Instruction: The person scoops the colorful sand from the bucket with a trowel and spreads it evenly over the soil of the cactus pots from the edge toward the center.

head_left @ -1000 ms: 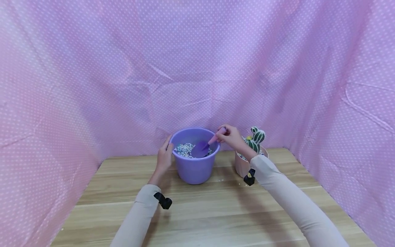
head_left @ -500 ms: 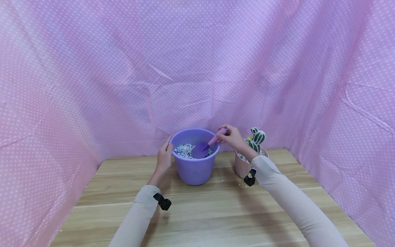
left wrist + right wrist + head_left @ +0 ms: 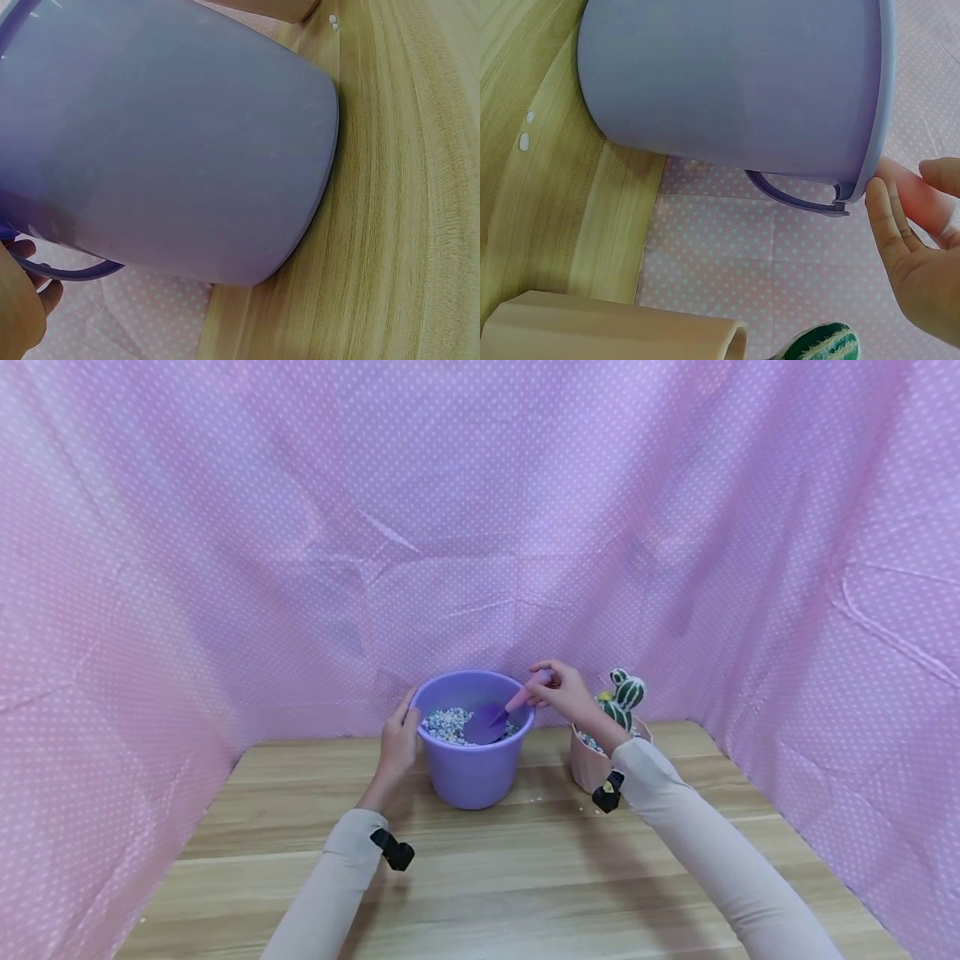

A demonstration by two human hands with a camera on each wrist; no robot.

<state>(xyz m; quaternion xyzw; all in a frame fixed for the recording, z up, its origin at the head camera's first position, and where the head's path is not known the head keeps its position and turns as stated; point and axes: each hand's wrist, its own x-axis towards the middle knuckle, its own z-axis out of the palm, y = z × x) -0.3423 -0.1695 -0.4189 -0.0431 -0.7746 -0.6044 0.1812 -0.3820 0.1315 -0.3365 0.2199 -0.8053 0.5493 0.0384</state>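
A purple bucket (image 3: 474, 777) stands upright on the table, partly filled with small white and blue pebbles (image 3: 447, 724). My left hand (image 3: 399, 743) grips it at the left rim; in the left wrist view my fingers (image 3: 51, 297) are by its curved side handle (image 3: 71, 273). Inside, at the right, a toy shovel's purple blade (image 3: 486, 724) rests on the pebbles. My right hand (image 3: 564, 692) pinches the shovel's pink handle (image 3: 519, 699) over the right rim. In the right wrist view, fingertips (image 3: 875, 191) touch the bucket's rim.
A pale pink pot (image 3: 588, 766) with colored pebbles and a knitted cactus (image 3: 628, 693) stands right of the bucket, partly behind my right forearm. A few white pebbles (image 3: 524, 141) lie loose on the wooden table (image 3: 480, 877). Pink dotted cloth (image 3: 450, 527) hangs behind and at both sides.
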